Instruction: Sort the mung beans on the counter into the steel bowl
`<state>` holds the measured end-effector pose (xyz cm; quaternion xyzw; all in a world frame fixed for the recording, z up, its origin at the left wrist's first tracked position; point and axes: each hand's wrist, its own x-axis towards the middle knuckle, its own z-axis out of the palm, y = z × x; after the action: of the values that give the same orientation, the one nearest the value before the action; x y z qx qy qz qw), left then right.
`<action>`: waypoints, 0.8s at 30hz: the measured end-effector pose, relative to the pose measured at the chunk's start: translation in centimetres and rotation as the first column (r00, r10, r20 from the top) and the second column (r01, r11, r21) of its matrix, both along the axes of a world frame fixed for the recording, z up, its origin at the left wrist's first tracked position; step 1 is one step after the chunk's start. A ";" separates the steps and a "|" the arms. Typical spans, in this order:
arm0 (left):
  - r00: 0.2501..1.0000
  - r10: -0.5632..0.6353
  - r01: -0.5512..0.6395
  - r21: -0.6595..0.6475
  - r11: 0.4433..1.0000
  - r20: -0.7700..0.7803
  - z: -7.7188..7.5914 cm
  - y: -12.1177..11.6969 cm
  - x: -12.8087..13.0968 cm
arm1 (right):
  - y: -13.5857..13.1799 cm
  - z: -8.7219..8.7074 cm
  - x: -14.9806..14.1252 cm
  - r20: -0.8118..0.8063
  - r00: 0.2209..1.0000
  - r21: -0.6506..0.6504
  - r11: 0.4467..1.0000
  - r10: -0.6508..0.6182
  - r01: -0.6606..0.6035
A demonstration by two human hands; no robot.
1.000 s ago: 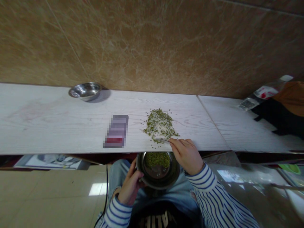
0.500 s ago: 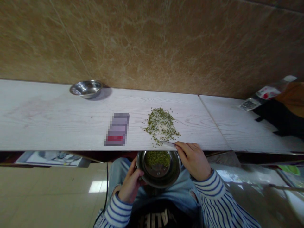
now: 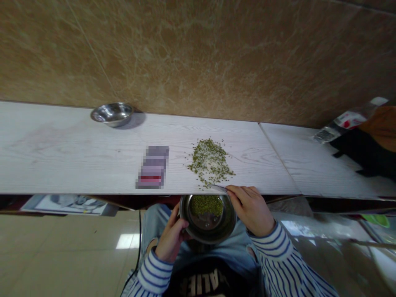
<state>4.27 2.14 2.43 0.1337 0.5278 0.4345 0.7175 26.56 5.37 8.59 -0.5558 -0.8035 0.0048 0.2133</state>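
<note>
My left hand [image 3: 172,240] grips the left rim of a steel bowl [image 3: 208,237], thumb on the near side, holding it over my lap just below the table edge. Inside the bowl, small green mung beans [image 3: 206,205] lie gathered at the far side. Between the fingers of my right hand [image 3: 252,209] is a thin metal utensil [image 3: 219,189]; whether it is a spoon or a knife I cannot tell. Its tip touches the near fringe of a loose patch of mung beans [image 3: 210,159] spread on the white table [image 3: 77,161], right above the bowl.
Against the tiled wall stands a second steel bowl [image 3: 113,115]. A blurred-out phone-shaped object [image 3: 153,167] lies left of the beans. At the far right are a clear plastic bottle [image 3: 346,120] and a black and brown item [image 3: 368,144]. A shelf with papers [image 3: 69,205] sits under the tabletop.
Almost nothing differs. The view has shifted very slightly; both hands, the bowl and the utensil hold nearly the same places, and the beans on the table look the same.
</note>
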 end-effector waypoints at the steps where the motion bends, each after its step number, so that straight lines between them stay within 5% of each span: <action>1: 1.000 -0.002 0.002 0.001 1.000 -0.001 0.0 0.0 0.0 | 0.0 0.0 0.0 -0.002 1.000 0.000 1.000 0.002 -0.002; 10: 1.000 -0.020 0.019 0.018 1.000 0.008 -1.2 -0.1 -0.3 | -0.1 0.0 0.2 -0.016 1.000 -0.010 1.000 0.006 -0.006; 24: 0.999 -0.029 0.029 0.028 0.999 0.014 -1.0 0.0 -0.3 | -0.3 -0.2 0.6 -0.012 1.000 -0.029 1.000 -0.001 0.001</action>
<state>3.99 2.09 1.47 0.1481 0.5145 0.4322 0.7256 27.17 5.03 8.39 -0.5592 -0.8018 0.0197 0.2098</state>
